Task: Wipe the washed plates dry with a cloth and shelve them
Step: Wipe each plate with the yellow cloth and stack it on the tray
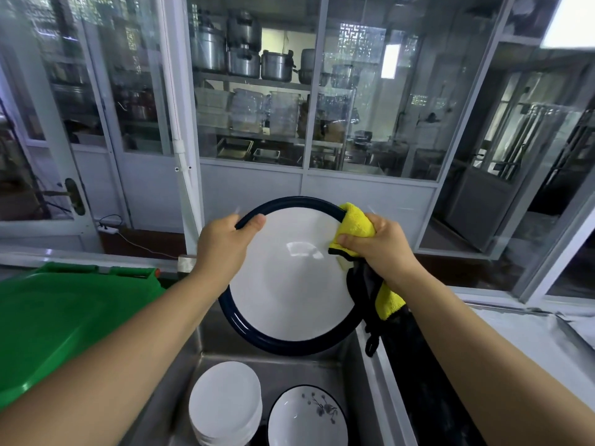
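Item: large white round plate with dark blue rim, left hand pinching its rim, right hand clenching yellow microfibre cloth; risk: wet rim slipping into steel sink.

1. Bright, even daylight fills the scene; a washed-out white patch glows at the top right corner.
2. A glare spot shines on the white plate.
3. The glass panels carry hazy reflections.
4. Wide-angle distortion bends straight frames near the edges.
5. Shadows are soft; the far interior looks dim.
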